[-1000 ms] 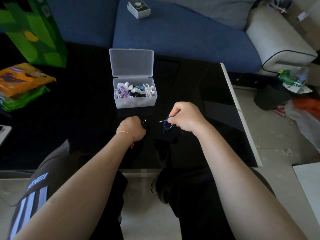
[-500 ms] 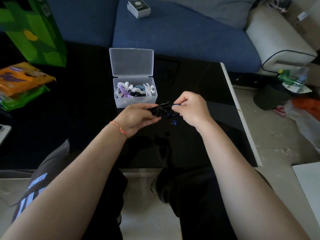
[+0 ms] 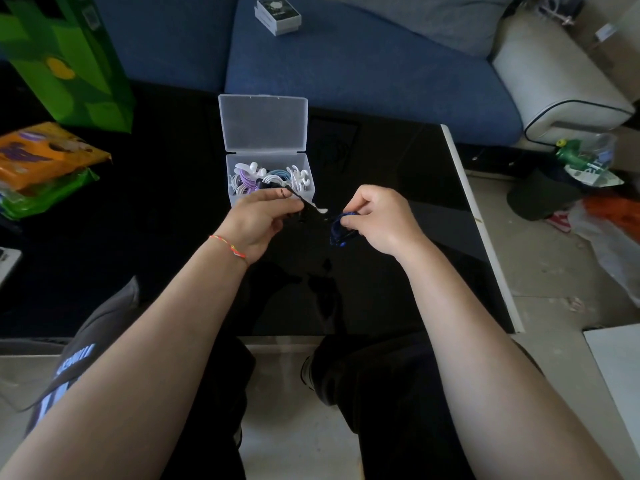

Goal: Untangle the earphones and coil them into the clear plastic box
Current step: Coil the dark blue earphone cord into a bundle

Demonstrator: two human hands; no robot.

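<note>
my legs sit under the near edge of the black worktop (image 3: 398,299), so both forearms reach out over it and the work stays lifted off the glass, i guess so loose cord can hang free. my left hand (image 3: 258,220) pinches a dark earphone cord (image 3: 304,206) between thumb and forefinger, fingers curled on it, with a pale bit, maybe a plug or bud, poking out at the fingertips. my right hand (image 3: 375,220) is clamped on a small dark-blue coil (image 3: 338,230), fingers curled round it so the loops don't spring open. the hands are near each other but apart; i can't tell if the black cord and the blue bundle are one set or two tangled together, too dark.

just beyond my hands sits the clear plastic box (image 3: 273,199), touching nothing i hold, lid (image 3: 262,123) flipped back so i can drop coils straight in. it already holds white, purple and light-blue earphones (image 3: 270,176), so the job looks well along, this set not yet in.

further off: green bag (image 3: 69,60), orange packet (image 3: 41,150) at left, blue sofa (image 3: 346,71) with a small boxed item (image 3: 278,13).
</note>
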